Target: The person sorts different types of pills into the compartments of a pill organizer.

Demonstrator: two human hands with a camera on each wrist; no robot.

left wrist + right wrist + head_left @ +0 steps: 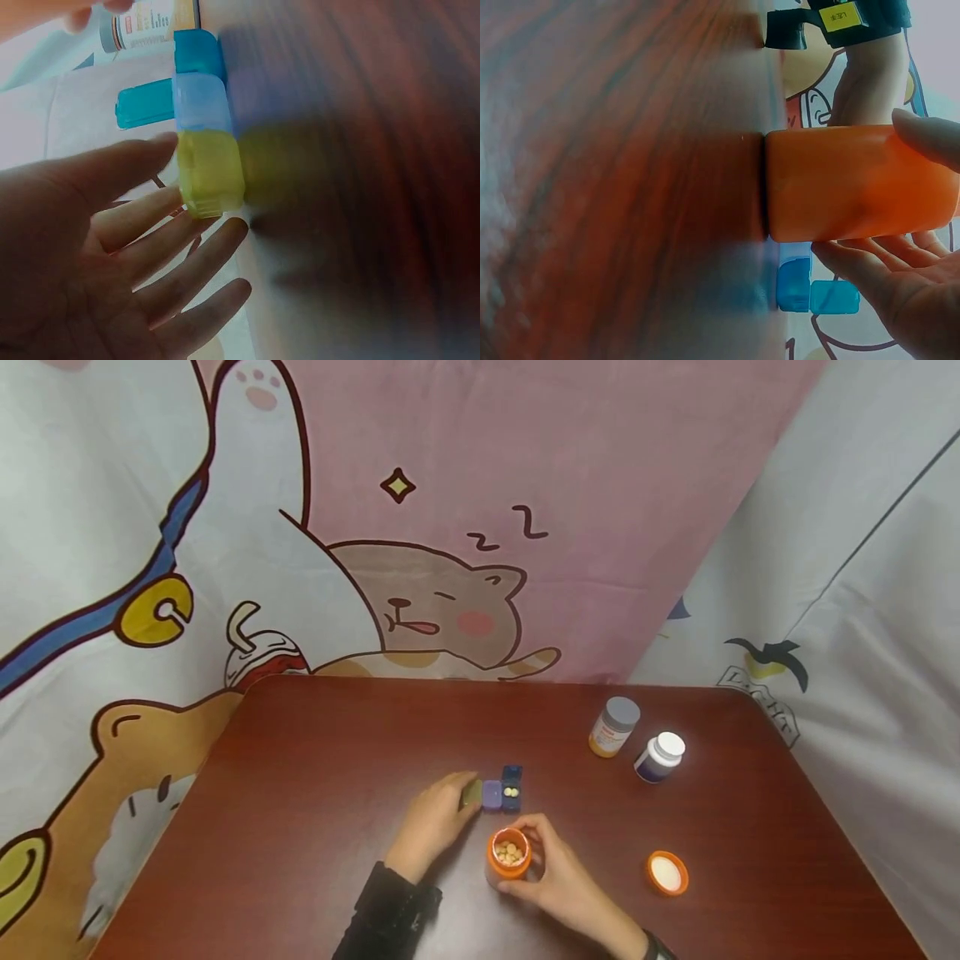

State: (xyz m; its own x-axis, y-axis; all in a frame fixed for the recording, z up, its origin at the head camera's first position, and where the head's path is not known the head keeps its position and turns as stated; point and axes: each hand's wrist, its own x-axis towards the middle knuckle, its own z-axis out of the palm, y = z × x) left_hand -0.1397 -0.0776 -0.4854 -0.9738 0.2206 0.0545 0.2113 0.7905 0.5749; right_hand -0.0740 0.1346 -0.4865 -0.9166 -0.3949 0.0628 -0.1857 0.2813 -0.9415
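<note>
Glossy wood-grain table [315, 777], plastic bottle [509, 855]

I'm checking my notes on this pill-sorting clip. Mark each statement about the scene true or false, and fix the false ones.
1. The right hand grips the orange bottle. True.
2. The orange bottle is capped. False: it is open with tablets showing, and its orange cap lies on the table.
3. The left hand touches the pill organizer. True.
4. All organizer compartments are closed. False: the dark blue one is open and holds tablets.
5. Two capped bottles stand apart at the right. True.
</note>
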